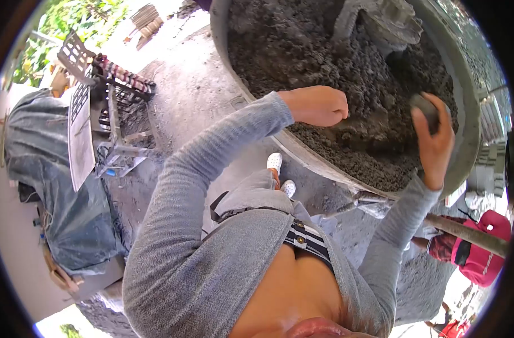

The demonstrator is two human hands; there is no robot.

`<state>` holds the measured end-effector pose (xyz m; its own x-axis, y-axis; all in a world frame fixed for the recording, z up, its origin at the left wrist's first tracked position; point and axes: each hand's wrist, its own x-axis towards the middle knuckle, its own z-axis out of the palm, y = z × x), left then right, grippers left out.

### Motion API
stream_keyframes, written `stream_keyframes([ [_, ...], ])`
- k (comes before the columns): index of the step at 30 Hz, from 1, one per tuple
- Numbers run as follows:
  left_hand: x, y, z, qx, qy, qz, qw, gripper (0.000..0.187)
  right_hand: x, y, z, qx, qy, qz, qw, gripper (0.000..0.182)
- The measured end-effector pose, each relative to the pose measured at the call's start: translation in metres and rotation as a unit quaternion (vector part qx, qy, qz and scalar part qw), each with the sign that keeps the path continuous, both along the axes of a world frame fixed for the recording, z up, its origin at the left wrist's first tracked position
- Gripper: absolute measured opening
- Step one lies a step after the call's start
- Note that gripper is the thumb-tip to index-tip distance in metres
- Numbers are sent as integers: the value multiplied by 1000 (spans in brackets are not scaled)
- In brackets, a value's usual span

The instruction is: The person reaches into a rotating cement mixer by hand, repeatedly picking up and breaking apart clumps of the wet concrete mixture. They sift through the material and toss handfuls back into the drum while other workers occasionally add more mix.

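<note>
A large round basin [465,135] holds dark, crumbly wet material [319,62]. My left hand [318,105] is over the basin's near part, its fingers curled into a fist; whatever may be inside it is hidden. At the basin's right side my right hand [436,138] grips a rounded grey lump [426,112] between thumb and fingers, just above the material. A grey, caked object [389,25] with an uneven edge rests in the basin at the top.
On the left stand a plastic chair [76,56] and a dark tarp [60,186] over something. A person in a pink cap [485,248] is at the right, near a pole [471,235]. White shoes [274,161] show below the basin.
</note>
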<state>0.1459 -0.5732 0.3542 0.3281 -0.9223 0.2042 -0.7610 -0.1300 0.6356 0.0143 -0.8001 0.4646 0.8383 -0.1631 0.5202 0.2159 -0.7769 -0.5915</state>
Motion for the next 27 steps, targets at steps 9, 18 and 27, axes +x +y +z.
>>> stream_keyframes([
  [9, 21, 314, -128, -416, 370, 567, 607, 24, -261, -62, -244, 837, -357, -286, 300, 20],
  [18, -216, 583, -393, 53, 693, 643, 322, 32, -458, 134, -464, 723, 234, -561, 328, 26],
  [27, -91, 740, -400, 61, 542, 714, 439, 35, -129, 399, -473, 674, 523, -42, 520, 38],
])
